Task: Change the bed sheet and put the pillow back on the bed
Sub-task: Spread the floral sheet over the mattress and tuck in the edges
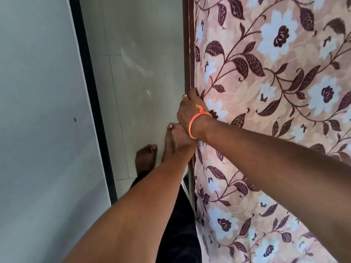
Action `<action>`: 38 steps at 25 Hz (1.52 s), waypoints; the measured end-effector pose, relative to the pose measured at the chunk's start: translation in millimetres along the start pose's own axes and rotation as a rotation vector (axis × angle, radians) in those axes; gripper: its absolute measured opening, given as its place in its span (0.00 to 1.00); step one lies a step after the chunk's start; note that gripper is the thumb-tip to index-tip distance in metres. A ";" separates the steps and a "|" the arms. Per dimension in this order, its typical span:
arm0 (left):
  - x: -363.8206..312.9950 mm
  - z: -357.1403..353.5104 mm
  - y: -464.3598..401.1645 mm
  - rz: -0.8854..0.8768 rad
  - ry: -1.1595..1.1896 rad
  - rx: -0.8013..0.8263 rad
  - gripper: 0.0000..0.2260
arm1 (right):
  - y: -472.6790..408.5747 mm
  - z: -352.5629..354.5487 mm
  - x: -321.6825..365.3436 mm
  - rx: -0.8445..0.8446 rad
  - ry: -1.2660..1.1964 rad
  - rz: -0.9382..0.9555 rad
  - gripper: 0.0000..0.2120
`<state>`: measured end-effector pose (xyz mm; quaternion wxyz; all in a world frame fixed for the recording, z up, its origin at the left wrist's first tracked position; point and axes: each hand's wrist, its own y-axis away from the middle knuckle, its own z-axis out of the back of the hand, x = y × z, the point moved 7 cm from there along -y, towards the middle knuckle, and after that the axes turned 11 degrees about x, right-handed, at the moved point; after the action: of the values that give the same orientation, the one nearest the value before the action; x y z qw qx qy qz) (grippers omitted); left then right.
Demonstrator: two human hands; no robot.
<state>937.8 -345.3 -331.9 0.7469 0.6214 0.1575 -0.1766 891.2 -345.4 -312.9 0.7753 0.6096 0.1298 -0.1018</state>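
A pink floral mattress (275, 111) with a brown piped edge (190, 44) fills the right side of the head view. My right hand (190, 109), with an orange thread at the wrist and a ring, grips that edge, its fingers curled over the piping. My left hand (182, 143) reaches to the same edge just below, under my right wrist, which hides its fingers. No pillow and no loose sheet are in view.
A narrow strip of pale tiled floor (133, 73) runs between the bed and a light wall (38, 111) with a dark skirting (91, 92). My bare feet (146, 156) stand in that strip close to the bed frame.
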 end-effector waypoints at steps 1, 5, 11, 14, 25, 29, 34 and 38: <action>7.3 0.5 -0.1 0.018 0.068 -0.023 0.07 | -1.9 1.8 -2.2 0.008 -0.022 -0.025 0.19; 50.2 -1.7 17.2 0.178 0.112 0.035 0.04 | 22.7 8.4 -12.9 -0.043 -0.148 0.020 0.23; 116.8 -73.3 101.3 0.313 0.300 0.400 0.07 | 109.8 -6.3 20.0 -0.641 -0.780 -0.087 0.13; 146.1 -95.4 128.3 0.376 0.407 0.342 0.12 | 154.0 -49.3 47.5 -0.737 -0.980 -0.210 0.13; 191.1 -101.8 77.2 0.154 0.359 0.045 0.14 | 201.3 -143.9 116.7 -0.699 -1.151 -0.455 0.32; 210.5 -109.9 122.3 0.072 0.458 -0.008 0.16 | 198.6 -132.3 151.0 -0.639 -0.866 -0.370 0.23; 257.7 -154.7 160.4 0.081 0.581 0.105 0.09 | 197.7 -131.7 157.3 -0.580 -0.741 -0.342 0.20; 254.7 -180.1 169.8 0.113 0.596 0.256 0.14 | 198.5 -126.5 161.9 -0.492 -0.633 -0.350 0.20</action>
<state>1239.1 -157.3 -331.6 0.5925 0.7423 0.3108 0.0363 1097.3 -175.5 -211.4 0.8701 0.3143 0.0073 -0.3795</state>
